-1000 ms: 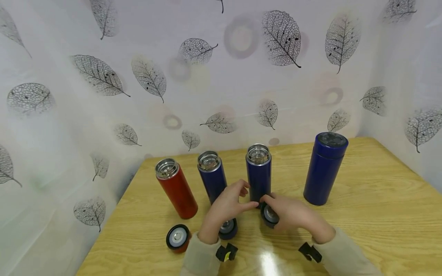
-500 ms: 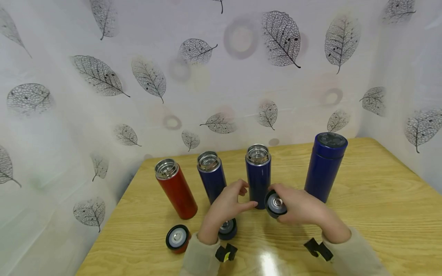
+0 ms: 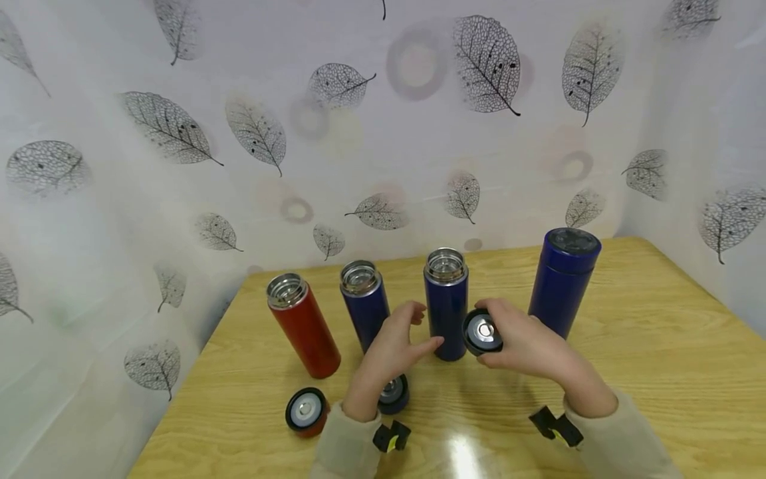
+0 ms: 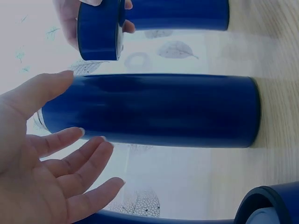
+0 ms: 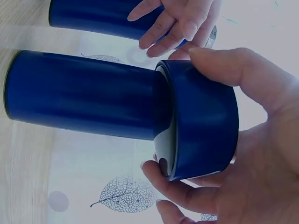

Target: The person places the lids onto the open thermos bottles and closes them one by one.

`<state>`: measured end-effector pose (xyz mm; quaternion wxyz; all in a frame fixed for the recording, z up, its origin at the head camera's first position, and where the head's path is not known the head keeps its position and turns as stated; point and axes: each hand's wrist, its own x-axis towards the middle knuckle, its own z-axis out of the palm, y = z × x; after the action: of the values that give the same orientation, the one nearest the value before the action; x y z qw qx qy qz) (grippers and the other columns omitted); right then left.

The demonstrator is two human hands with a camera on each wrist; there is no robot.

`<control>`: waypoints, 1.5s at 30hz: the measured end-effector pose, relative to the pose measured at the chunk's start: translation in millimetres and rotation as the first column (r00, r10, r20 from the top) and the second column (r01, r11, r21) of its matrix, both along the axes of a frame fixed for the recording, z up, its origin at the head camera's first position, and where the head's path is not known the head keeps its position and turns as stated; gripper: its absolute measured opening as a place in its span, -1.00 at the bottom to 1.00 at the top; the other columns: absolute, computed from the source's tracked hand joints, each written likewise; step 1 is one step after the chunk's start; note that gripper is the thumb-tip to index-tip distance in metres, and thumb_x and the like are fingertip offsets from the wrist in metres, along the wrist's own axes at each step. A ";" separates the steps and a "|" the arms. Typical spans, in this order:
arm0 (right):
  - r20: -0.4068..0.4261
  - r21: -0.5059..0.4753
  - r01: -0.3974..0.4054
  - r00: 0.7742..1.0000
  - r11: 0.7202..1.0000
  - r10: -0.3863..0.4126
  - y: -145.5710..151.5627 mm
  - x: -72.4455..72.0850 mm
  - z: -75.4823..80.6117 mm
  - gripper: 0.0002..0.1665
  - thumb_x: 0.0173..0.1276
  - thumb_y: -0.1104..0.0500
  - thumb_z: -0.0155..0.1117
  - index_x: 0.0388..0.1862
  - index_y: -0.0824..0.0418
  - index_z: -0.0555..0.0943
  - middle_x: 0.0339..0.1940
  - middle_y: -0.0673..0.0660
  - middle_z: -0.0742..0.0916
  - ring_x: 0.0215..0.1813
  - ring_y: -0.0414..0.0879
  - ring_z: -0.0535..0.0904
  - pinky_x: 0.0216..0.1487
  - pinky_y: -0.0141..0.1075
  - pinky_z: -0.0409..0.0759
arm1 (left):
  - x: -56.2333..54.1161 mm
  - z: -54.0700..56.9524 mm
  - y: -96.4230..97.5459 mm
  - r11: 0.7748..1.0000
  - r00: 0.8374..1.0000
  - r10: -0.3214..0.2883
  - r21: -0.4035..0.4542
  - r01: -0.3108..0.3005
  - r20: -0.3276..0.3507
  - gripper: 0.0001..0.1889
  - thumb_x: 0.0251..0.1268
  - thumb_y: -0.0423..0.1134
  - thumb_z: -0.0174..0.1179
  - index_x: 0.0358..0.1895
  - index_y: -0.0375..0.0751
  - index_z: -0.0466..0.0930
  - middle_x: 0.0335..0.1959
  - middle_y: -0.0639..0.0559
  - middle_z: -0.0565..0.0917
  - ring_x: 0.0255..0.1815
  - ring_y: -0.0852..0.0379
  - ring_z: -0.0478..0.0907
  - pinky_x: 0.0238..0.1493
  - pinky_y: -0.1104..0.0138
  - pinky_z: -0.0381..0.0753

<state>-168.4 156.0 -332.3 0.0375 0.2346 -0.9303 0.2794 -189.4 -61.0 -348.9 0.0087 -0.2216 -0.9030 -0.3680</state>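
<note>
My right hand (image 3: 529,346) grips a blue bottle lid (image 3: 482,332) off the table, its dark rim and pale underside turned to the head camera. Just left of that lid stands an uncapped blue thermos bottle (image 3: 446,309), upright, its steel mouth showing. Beside it my left hand (image 3: 391,356) is held with thumb and fingers spread apart, holding nothing. In the left wrist view the thumb and fingertips reach over the near side of this bottle (image 4: 163,109); whether they touch it I cannot tell. The right wrist view shows thumb and fingers round the lid (image 5: 205,121).
An uncapped red bottle (image 3: 305,329) and another uncapped blue bottle (image 3: 364,299) stand to the left. Before them lie a red lid (image 3: 307,411) and a blue lid (image 3: 393,394), undersides up. A capped blue bottle (image 3: 562,283) stands right on the wooden table (image 3: 658,372).
My right hand has lifted the blue lid from the table and moved it up and slightly right. The left hand stays almost where it was.
</note>
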 end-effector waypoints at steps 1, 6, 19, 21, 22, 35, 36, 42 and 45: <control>-0.005 0.001 0.005 1.000 1.000 -0.005 0.1 -0.1 0.5 -0.20 -0.17 0.16 0.45 0.05 0.41 0.32 -0.14 0.22 0.51 -0.18 0.01 0.48 -0.26 -0.16 0.48 | -0.1 0.9 0.2 1.000 1.000 0.008 0.009 -0.008 -0.005 -0.48 0.09 -0.08 0.23 0.05 -0.30 0.33 -0.09 -0.08 0.45 -0.07 0.02 0.41 -0.09 0.21 0.42; -0.018 -0.011 0.018 1.000 1.000 -0.018 1.1 -0.7 3.0 -0.20 -0.16 0.15 0.45 0.06 0.40 0.33 -0.13 0.23 0.49 -0.16 0.03 0.47 -0.24 -0.13 0.47 | -0.9 4.3 0.2 0.998 0.999 0.043 0.041 -0.043 0.000 -0.40 0.09 -0.06 0.21 0.14 -0.30 0.25 0.02 -0.12 0.40 0.03 0.03 0.36 -0.01 0.18 0.38; -0.045 -0.013 0.015 0.999 1.000 -0.016 8.4 -1.4 4.4 -0.18 -0.15 0.13 0.46 0.08 0.39 0.33 -0.11 0.22 0.49 -0.14 0.03 0.47 -0.19 -0.10 0.46 | -3.4 8.8 7.8 0.980 0.995 0.099 0.171 -0.099 0.008 -0.28 0.09 -0.04 0.21 0.23 -0.30 0.11 0.18 -0.15 0.26 0.18 -0.03 0.23 0.11 0.13 0.28; -0.050 -0.015 0.015 0.999 1.000 -0.015 9.8 -0.6 4.1 -0.18 -0.15 0.13 0.46 0.08 0.39 0.33 -0.10 0.22 0.49 -0.13 0.03 0.47 -0.19 -0.09 0.45 | -3.6 9.0 9.9 0.978 0.994 0.112 0.175 -0.109 -0.005 -0.28 0.08 -0.03 0.21 0.23 -0.31 0.12 0.17 -0.16 0.28 0.17 -0.04 0.24 0.11 0.13 0.28; -0.050 -0.018 0.013 0.999 1.000 -0.014 10.2 -0.2 4.1 -0.18 -0.15 0.13 0.46 0.08 0.39 0.33 -0.09 0.22 0.49 -0.13 0.03 0.46 -0.18 -0.09 0.45 | -3.6 9.2 10.8 0.977 0.993 0.119 0.178 -0.116 -0.010 -0.28 0.08 -0.03 0.21 0.23 -0.31 0.12 0.17 -0.17 0.28 0.17 -0.04 0.24 0.11 0.13 0.27; -0.083 -0.042 0.023 0.996 0.999 -0.026 9.3 -0.5 5.8 -0.17 -0.12 0.13 0.46 0.10 0.42 0.30 -0.06 0.29 0.49 -0.08 0.10 0.45 -0.16 -0.05 0.44 | -7.2 10.0 28.0 0.922 0.982 0.188 0.349 -0.165 -0.032 -0.20 0.00 -0.07 0.29 0.26 -0.29 0.08 0.22 -0.17 0.22 0.24 -0.04 0.15 0.16 0.08 0.19; -0.083 -0.049 0.026 0.996 0.998 -0.030 9.4 -0.5 6.2 -0.16 -0.12 0.13 0.46 0.10 0.42 0.29 -0.05 0.30 0.49 -0.07 0.11 0.44 -0.16 -0.04 0.44 | -8.6 8.1 29.5 0.916 0.982 0.190 0.364 -0.168 -0.025 -0.19 -0.01 -0.07 0.30 0.27 -0.29 0.07 0.23 -0.17 0.21 0.25 -0.05 0.14 0.16 0.07 0.18; -0.076 -0.074 0.046 0.996 0.996 -0.051 9.6 0.7 8.3 -0.16 -0.11 0.15 0.45 0.11 0.42 0.28 -0.05 0.31 0.49 -0.08 0.12 0.44 -0.16 -0.02 0.44 | -15.4 -3.5 36.1 0.922 0.985 0.164 0.349 -0.170 0.048 -0.11 -0.05 -0.08 0.32 0.31 -0.25 -0.02 0.28 -0.19 0.16 0.27 -0.08 0.10 0.17 0.04 0.16; -0.076 -0.079 0.055 0.995 0.995 -0.061 9.2 0.8 9.1 -0.16 -0.10 0.16 0.44 0.12 0.42 0.26 -0.03 0.32 0.48 -0.06 0.15 0.43 -0.15 0.00 0.42 | -16.9 -6.7 37.1 0.932 0.986 0.153 0.322 -0.165 0.062 -0.09 -0.04 -0.08 0.31 0.32 -0.24 -0.06 0.29 -0.19 0.14 0.28 -0.05 0.10 0.17 0.06 0.16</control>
<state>-167.6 165.2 -323.2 0.0910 0.2164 -0.9231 0.3046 -206.3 -23.9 -355.5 0.0584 -0.1368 -0.8446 -0.5143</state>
